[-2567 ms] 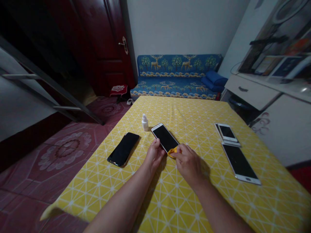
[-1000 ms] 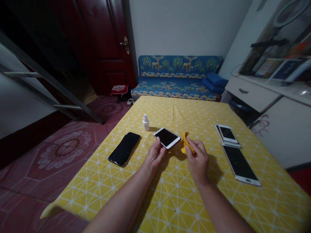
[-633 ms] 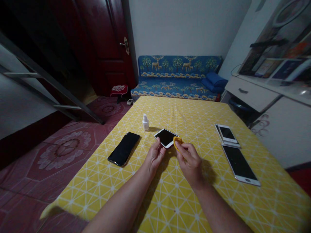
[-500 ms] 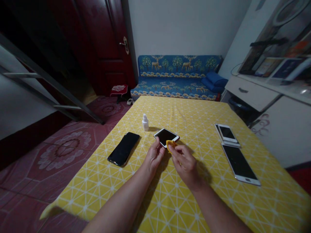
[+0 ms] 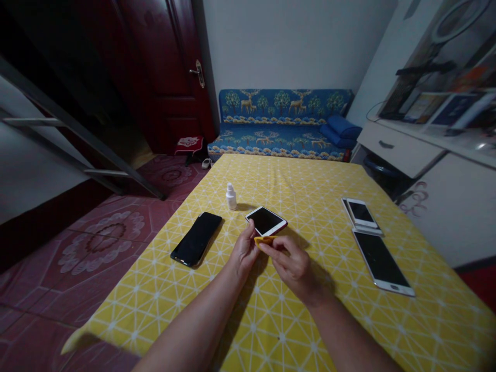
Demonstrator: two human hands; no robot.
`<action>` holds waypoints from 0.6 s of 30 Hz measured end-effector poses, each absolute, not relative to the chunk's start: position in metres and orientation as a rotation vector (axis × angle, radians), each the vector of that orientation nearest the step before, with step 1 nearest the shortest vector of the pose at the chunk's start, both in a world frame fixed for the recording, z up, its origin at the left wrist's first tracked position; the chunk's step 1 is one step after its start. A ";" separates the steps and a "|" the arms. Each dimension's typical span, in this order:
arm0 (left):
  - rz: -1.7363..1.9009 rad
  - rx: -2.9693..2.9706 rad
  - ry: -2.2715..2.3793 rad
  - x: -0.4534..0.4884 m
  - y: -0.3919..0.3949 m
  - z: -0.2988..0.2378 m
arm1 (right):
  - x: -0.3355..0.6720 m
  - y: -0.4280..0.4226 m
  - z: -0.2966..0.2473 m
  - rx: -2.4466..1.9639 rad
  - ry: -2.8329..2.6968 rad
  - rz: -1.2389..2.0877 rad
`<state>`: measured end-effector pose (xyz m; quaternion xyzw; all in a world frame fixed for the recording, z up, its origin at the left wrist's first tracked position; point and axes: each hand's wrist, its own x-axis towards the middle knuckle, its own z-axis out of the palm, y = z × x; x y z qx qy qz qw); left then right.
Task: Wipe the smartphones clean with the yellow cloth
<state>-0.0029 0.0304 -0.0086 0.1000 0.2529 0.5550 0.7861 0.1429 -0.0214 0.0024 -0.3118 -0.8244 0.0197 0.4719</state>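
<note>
The left hand [image 5: 244, 250] grips the white phone [image 5: 266, 221] over the tabletop [image 5: 271, 320], thumb at its near-left edge. The right hand [image 5: 293, 262] has its fingers pinched on an orange cloth [image 5: 265, 239]. Within the last 1 second the cloth has travelled from the phone's right corner along the near edge toward the left hand, while the phone has barely shifted. For the work, this seems to put the wiping by the gripped side, with the dark screen uncovered; whether cloth meets phone cannot be told
</note>
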 end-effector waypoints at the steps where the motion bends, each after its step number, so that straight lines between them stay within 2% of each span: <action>1: 1.194 0.222 0.540 -0.003 0.031 -0.010 | 0.143 -0.023 0.004 -0.748 -2.018 0.066; 8: 1.253 0.200 0.584 0.002 0.035 -0.018 | 0.155 -0.020 0.010 -1.020 -1.504 0.134; 18: 1.156 0.287 0.545 -0.003 0.031 -0.004 | 0.148 -0.015 0.001 -1.050 -1.619 0.381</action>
